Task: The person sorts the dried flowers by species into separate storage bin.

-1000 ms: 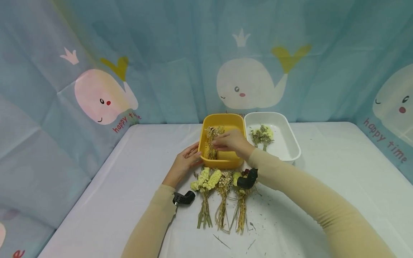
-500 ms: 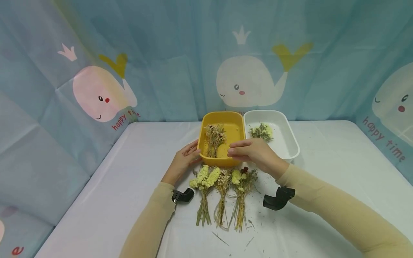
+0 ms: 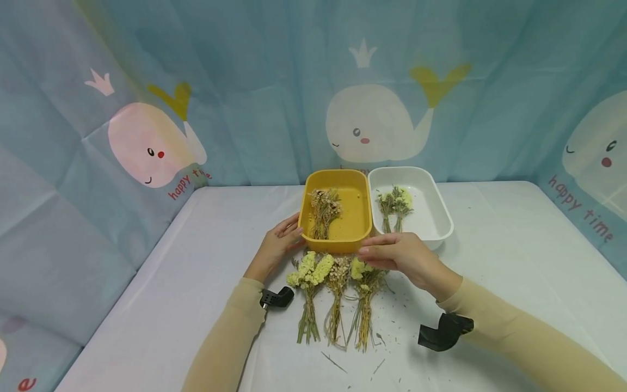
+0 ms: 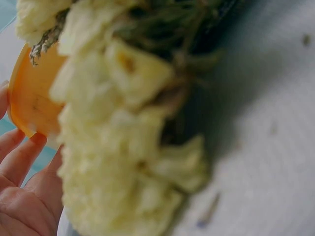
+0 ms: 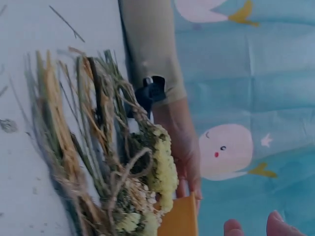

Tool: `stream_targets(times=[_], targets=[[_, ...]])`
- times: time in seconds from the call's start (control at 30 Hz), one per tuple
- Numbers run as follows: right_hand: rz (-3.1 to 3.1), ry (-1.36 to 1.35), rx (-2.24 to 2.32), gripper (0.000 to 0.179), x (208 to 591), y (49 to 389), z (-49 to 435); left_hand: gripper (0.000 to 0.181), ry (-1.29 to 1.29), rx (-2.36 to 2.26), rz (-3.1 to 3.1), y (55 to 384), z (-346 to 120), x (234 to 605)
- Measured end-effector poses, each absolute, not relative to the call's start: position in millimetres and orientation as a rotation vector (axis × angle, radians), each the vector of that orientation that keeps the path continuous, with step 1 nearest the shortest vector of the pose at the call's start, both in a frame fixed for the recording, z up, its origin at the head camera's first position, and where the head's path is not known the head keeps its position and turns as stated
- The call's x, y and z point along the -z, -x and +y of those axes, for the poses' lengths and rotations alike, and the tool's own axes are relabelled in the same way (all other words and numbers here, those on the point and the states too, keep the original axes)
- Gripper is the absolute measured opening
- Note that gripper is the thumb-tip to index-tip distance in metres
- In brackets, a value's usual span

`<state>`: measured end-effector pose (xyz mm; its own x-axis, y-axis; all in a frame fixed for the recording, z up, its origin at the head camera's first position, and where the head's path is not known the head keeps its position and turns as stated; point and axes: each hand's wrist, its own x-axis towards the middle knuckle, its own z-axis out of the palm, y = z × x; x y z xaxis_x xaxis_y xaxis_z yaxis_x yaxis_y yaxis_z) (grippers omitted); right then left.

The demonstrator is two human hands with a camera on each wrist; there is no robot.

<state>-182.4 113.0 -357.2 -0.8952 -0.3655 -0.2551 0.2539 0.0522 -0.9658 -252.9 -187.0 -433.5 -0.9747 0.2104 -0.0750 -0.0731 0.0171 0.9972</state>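
My left hand (image 3: 273, 249) rests its fingers against the near left side of the yellow bin (image 3: 356, 215), as the left wrist view also shows. Inside that bin lies a dried flower bunch (image 3: 324, 209) with small pale blooms. My right hand (image 3: 409, 264) hovers over the top of the rightmost tied bunch (image 3: 364, 294), close to the bin's near right corner, and nothing shows in its fingers. To the left of that bunch lie a pale-flowered bunch (image 3: 336, 294) and a yellow-flowered bunch (image 3: 309, 288), stems toward me. Fingertips (image 5: 281, 227) of the right hand stand apart in the right wrist view.
A white bin (image 3: 431, 215) stands right beside the yellow one, with small yellow-flowered bunches (image 3: 395, 204) at its left side. Broken stem bits (image 3: 334, 362) are scattered over the white tabletop (image 3: 206, 239). Behind the table hangs a blue whale-print curtain (image 3: 274, 109).
My right hand has drawn back out of the yellow bin, toward me and to the right, leaving the dried flower bunch inside. The left hand stays at the bin's side.
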Motion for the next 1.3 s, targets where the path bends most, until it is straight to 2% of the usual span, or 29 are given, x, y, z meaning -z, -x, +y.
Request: stream_targets(times=[0.43, 0.7, 1.3], targets=[[1.867, 0.128, 1.846, 0.046, 375, 165, 131, 0.060, -0.133, -2.046, 2.107, 253, -186, 433], [1.825, 0.133, 1.825, 0.039, 385, 157, 135, 0.059, -0.122, -2.071, 2.086, 253, -186, 435], [1.646, -0.002, 1.815, 0.031, 401, 146, 130, 0.060, -0.139, -2.044, 2.105, 254, -188, 434]])
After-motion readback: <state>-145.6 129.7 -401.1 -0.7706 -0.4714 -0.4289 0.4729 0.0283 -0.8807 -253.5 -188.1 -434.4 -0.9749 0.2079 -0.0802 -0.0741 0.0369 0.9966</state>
